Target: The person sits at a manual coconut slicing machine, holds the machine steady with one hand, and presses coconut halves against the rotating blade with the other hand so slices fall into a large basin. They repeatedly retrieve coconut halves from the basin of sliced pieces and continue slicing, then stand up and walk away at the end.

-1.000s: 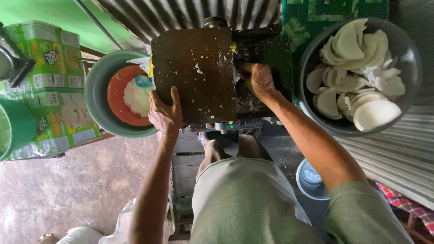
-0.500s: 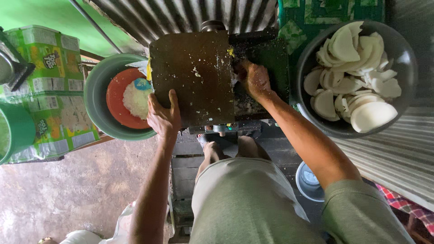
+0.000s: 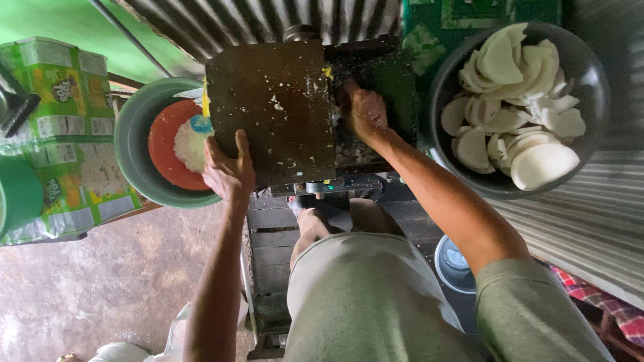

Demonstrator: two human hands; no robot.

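Fingers of my left hand [image 3: 227,171] curl over the near edge of the dark, fleck-spattered metal cover [image 3: 272,110], gripping it. My right hand [image 3: 362,110] presses into the grater opening [image 3: 376,100] beside that cover; whether those fingers clasp a coconut piece I cannot tell. White gratings [image 3: 191,144] already heap in the red bowl [image 3: 168,151] inside the green basin [image 3: 134,147], yet the black bowl [image 3: 443,80] remains piled with white coconut pieces [image 3: 516,100], so much seems left.

Dark machine [image 3: 272,110] atop slatted wooden bench [image 3: 272,234]
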